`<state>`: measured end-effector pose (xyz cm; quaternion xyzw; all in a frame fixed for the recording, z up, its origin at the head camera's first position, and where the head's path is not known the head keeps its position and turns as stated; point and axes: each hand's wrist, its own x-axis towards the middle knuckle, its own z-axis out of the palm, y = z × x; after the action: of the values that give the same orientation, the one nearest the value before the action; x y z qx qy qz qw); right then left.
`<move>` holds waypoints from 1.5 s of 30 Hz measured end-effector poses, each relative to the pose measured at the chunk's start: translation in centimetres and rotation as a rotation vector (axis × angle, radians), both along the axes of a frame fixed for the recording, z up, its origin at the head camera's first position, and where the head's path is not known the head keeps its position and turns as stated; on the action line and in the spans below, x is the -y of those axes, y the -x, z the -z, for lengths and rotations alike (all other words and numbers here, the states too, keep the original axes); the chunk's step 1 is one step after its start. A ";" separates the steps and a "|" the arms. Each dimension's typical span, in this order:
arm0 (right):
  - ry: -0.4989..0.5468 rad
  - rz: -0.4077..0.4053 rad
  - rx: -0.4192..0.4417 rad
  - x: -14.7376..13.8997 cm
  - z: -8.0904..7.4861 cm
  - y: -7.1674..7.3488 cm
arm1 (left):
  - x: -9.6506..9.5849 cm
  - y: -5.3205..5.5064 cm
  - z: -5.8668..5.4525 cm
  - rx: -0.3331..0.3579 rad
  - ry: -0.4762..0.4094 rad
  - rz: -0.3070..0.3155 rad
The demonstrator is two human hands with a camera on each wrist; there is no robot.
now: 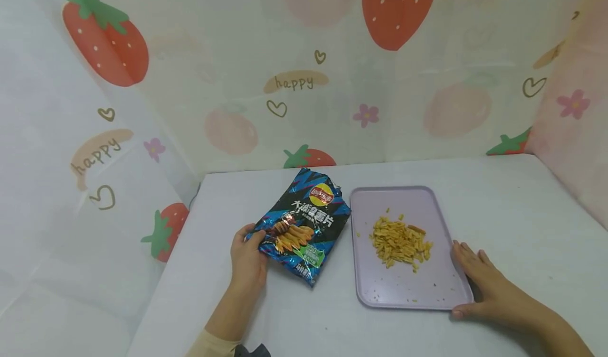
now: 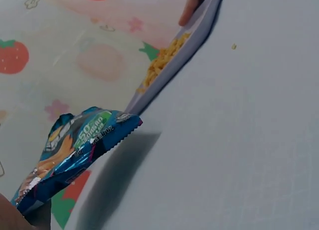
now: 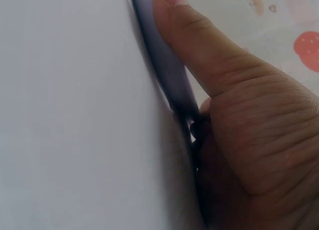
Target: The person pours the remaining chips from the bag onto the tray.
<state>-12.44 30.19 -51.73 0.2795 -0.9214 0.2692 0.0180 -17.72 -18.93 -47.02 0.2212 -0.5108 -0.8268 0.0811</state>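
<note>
In the head view my left hand (image 1: 249,256) grips the lower left edge of a blue and black potato chip bag (image 1: 328,235), thumb on the printed front. The bag is tilted, its crumpled top end pointing away from me; the left wrist view shows its shadow on the table beneath the bag (image 2: 84,145). A pale purple tray (image 1: 389,293) lies to its right, with a pile of yellow chip pieces (image 1: 399,241) in the middle and crumbs around. My right hand (image 1: 494,288) holds the tray's near right corner, thumb at the front edge, fingers along the right rim.
A white-covered table (image 1: 294,320) carries everything, with a stray crumb (image 2: 234,46) on it in the left wrist view. Behind it rises a backdrop (image 1: 237,56) printed with strawberries, hearts and flowers. Similar sheets stand at the left and right sides.
</note>
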 end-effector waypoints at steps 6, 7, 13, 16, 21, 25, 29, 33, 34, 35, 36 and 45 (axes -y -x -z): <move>0.000 0.006 0.010 0.1 -0.1 0.1 | 0.4 0.0 0.6 0.047 0.043 0.021; 0.000 0.005 0.005 0.1 -0.1 0.1 | 0.5 0.0 0.8 0.056 0.050 0.027; 0.020 0.006 0.031 0.0 -0.2 0.0 | 0.6 -0.3 1.6 0.095 0.111 0.055; 0.021 0.004 0.032 0.0 -0.1 0.0 | 0.8 -0.7 1.8 0.122 0.152 0.069; 0.015 0.000 0.016 0.1 -0.1 0.0 | 1.6 -1.1 1.9 0.152 0.221 0.131; 0.013 0.002 0.015 0.1 0.0 0.0 | 2.6 -1.6 2.0 0.162 0.303 0.193; 0.022 -0.001 0.006 0.1 0.1 0.0 | 3.8 -2.1 2.3 0.167 0.391 0.246; 0.030 -0.003 -0.008 0.2 0.0 -0.1 | 4.9 -2.4 2.6 0.166 0.524 0.306; 0.031 -0.003 -0.009 0.2 0.0 -0.1 | 5.1 -2.5 2.6 0.168 0.566 0.321; 0.033 -0.003 -0.009 0.2 0.0 -0.1 | 5.3 -2.5 2.6 0.169 0.608 0.337; 0.033 -0.002 -0.007 0.2 0.0 -0.2 | 5.5 -2.5 2.6 0.169 0.650 0.350; 0.033 0.029 0.050 0.2 -0.4 -0.4 | 6.1 -2.6 2.0 0.130 0.703 0.465</move>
<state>-12.09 29.98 -51.33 0.2590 -0.9210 0.2908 0.0035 -15.12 -25.06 -49.07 0.1107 -0.8018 -0.5831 -0.0692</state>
